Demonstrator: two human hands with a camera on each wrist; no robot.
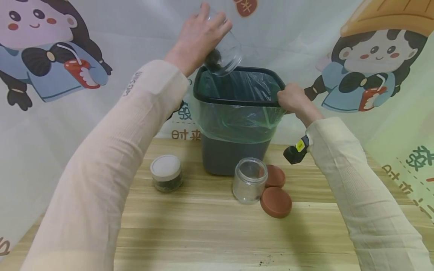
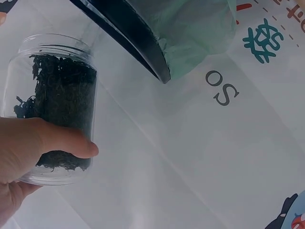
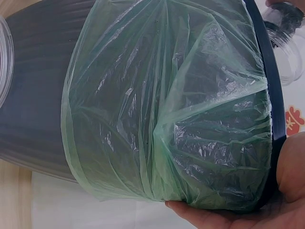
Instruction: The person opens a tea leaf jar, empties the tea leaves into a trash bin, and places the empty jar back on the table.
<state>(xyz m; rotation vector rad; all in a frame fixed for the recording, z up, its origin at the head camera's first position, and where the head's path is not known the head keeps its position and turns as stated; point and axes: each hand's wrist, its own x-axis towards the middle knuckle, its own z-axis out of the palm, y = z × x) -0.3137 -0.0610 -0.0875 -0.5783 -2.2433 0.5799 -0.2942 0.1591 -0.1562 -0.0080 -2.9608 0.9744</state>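
Left grip [image 1: 199,39] clamped round leaf jar [image 2: 59,102]; right grip [image 1: 295,99] clamped on bin rim [image 1: 237,101]; best tip slowly, well over green liner [image 1: 237,118].

On the wood-grained counter [image 1: 190,233], to your left, you have an upright white-lidded jar [image 1: 167,174] with dark contents. Farther right stands an open-mouthed clear jar [image 1: 249,184], two reddish-brown lids [image 1: 276,203] lying close beside it, one nearer you. Dark crumbs [image 1: 266,261] are scattered at the bottom of your head view. Facing you hangs a pale cloth [image 1: 135,22] printed with lettering and two cartoon figures [image 1: 366,81] holding red cups.
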